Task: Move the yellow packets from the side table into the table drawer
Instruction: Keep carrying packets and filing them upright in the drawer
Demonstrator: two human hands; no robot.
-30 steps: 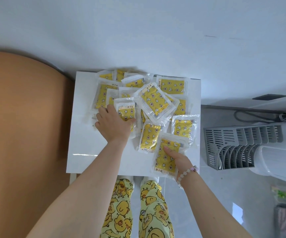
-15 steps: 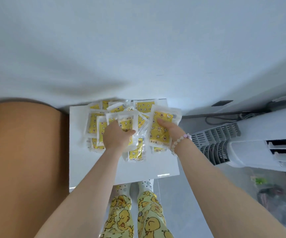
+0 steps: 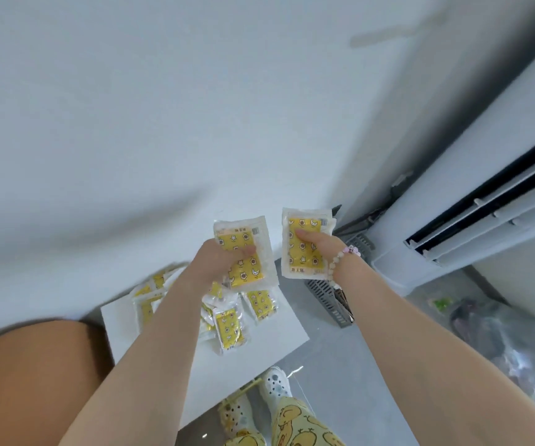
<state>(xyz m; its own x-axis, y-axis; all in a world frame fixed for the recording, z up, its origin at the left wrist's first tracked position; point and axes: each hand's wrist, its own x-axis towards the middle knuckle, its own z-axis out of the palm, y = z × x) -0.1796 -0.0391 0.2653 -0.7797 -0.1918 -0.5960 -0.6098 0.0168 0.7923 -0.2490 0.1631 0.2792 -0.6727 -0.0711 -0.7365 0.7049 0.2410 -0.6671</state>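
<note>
1. Both forearms are bare for as much of them as shows.
2. Round the wrist of the right hand [image 3: 319,249] sits a bracelet [image 3: 340,259] of pale, rounded beads, with a pinkish flower-shaped charm on the upper side.
3. The trousers [image 3: 295,426] are soft yellow, printed all over with deeper yellow cartoon ducks drawn in dark outline.
4. On the feet are white clogs [image 3: 275,385] with round holes across the toes; the left one looks dotted with yellowish bits, too blurred to make out.

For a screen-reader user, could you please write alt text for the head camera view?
A person's left hand grips one yellow packet and the right hand a second packet, both held above a white side table where more packets lie piled. An air conditioner stands at the right.
</note>
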